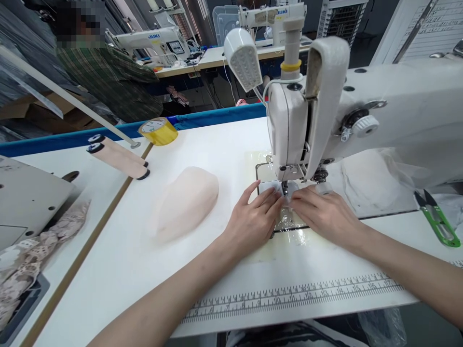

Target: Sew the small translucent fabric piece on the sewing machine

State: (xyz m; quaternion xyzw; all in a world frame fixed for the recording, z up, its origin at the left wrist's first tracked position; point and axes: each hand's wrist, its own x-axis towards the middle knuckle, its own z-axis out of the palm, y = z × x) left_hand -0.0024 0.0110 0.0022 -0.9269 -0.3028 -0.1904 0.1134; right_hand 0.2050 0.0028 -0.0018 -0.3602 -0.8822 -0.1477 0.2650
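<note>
My left hand [253, 219] lies on the needle plate of the white sewing machine [307, 120], fingers stretched toward the presser foot [285, 185]. My right hand [323, 212] rests beside it, fingers extended and pressed down. Both hands hold a small white fabric piece [269, 187] flat under the needle. A pale pink fabric stack [186, 200] lies on the table to the left of my left hand.
Green thread snips [439, 221] lie at the right. A yellow tape roll [158, 131] and pink rolled tubes [117, 156] sit at the back left. Lace fabric [32, 260] lies at the far left. A ruler strip [296, 294] runs along the front edge. Another person [108, 77] sits beyond the table.
</note>
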